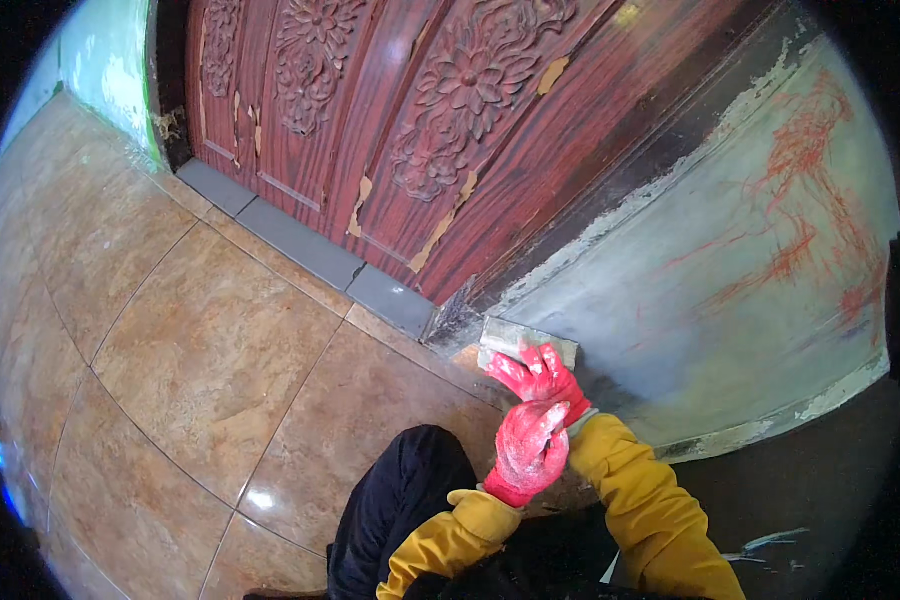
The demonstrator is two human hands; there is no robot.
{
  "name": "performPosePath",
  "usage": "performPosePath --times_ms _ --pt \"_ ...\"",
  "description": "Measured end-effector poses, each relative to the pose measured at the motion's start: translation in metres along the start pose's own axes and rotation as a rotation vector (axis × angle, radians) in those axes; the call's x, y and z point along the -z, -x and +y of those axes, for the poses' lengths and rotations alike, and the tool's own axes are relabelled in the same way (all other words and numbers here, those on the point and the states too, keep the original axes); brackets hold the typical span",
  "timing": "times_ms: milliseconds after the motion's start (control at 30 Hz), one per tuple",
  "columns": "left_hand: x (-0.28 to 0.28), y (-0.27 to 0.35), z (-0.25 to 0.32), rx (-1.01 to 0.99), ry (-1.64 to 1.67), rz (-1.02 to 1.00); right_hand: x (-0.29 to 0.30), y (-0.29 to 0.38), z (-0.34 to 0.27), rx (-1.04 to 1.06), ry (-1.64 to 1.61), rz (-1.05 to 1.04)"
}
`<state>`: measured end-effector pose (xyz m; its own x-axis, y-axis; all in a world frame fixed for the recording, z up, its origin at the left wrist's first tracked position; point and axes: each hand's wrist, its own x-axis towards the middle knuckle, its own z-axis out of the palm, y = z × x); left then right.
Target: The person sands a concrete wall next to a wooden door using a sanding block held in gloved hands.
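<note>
Both of my hands wear red gloves with white smears. My right hand (pixel 544 379) has its fingers spread across a flat, rectangular putty blade (pixel 529 340) smeared with pale filler. The blade lies against the lower wall (pixel 630 300), close to the bottom corner of the dark door frame (pixel 562 217). Nearer to my body, my left hand (pixel 529 454) overlaps the right wrist, its fingers bent. Whether anything sits inside the left hand cannot be seen.
A carved reddish wooden door (pixel 390 127) with peeling patches stands ahead above a grey tiled threshold (pixel 300 240). Brown floor tiles (pixel 202 330) spread to the left. Red scribbles (pixel 802 150) mark the wall at right. My bent knee (pixel 405 495) is beside the left forearm.
</note>
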<state>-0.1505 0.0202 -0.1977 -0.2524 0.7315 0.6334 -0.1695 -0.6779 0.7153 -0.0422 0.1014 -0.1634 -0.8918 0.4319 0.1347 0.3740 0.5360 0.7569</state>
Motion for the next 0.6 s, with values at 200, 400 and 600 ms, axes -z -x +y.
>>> performPosePath --times_ms 200,400,600 --pt "-0.004 0.001 0.001 0.013 0.007 -0.006 0.068 -0.012 0.099 -0.591 0.172 0.127" --pt "-0.002 0.001 -0.002 0.044 -0.004 0.017 0.023 -0.009 0.057 -0.751 -0.032 0.164" --pt "0.007 0.0 -0.007 0.098 -0.007 0.025 -0.045 0.018 -0.025 -0.202 -0.127 -0.15"
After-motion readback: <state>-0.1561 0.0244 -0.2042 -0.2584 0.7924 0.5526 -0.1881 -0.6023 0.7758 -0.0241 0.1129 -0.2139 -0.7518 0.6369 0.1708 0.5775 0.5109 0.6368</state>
